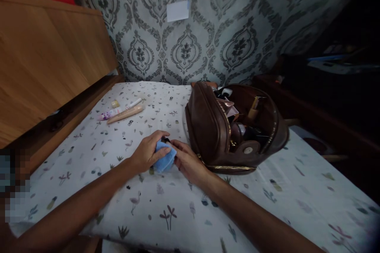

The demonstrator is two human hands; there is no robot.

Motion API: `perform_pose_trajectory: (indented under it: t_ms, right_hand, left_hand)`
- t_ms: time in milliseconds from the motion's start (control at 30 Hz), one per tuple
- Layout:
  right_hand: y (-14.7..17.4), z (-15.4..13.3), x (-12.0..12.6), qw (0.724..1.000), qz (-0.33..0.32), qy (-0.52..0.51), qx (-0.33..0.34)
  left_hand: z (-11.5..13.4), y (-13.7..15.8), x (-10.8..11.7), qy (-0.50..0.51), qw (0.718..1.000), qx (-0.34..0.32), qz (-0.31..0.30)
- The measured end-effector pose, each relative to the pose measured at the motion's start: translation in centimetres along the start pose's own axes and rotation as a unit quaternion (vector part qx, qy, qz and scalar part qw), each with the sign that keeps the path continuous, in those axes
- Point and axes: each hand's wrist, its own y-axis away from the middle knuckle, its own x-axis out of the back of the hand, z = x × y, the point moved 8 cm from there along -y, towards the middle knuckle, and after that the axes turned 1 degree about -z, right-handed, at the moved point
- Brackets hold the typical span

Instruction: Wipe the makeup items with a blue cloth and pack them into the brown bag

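My left hand is closed on a folded light-blue cloth, its thumb lying across the top. Against the cloth's right side, my right hand has its fingers closed around a small dark item. Mostly hidden by the cloth and fingers, that item's kind cannot be made out. Just right of my hands, a brown leather cosmetic bag stands unzipped. Inside it are several cosmetics, among them a tan tube.
On the patterned sheet at the left lie a beige tube, a purple-and-white tube, a white stick and a small yellowish jar. A wooden cabinet borders the left side; a patterned wall stands behind.
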Motion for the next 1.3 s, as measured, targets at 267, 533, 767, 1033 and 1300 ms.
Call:
perform_pose_trajectory:
  t_ms: [267, 533, 767, 1033, 1300]
  right_hand:
    - [0.3, 0.1, -1.0, 0.995, -0.088, 0.032, -0.024]
    - [0.7, -0.5, -0.9, 0.997, -0.079, 0.014, -0.018]
    - [0.2, -1.0, 0.2, 0.998, -0.013, 0.046, 0.052]
    - [1.1, -3.1, 0.5, 0.937, 0.033, 0.279, 0.209]
    - [2.5, -3.9, 0.1, 0.841, 0.043, 0.44, 0.312]
  left_hand:
    - [0.9, 0.0, 0.6, 0.051, 0.998, 0.019, 0.034]
    - [-1.7, -0.4, 1.3, 0.179, 0.971, 0.114, 0.107]
    - [-3.7, -0.7, -0.4, 0.307, 0.936, 0.168, 0.031]
    - [-2.0, -0.7, -0.3, 0.245, 0.965, 0.093, 0.001]
    - [-0.6, -0.3, -1.2, 0.18, 0.979, 0.079, -0.054]
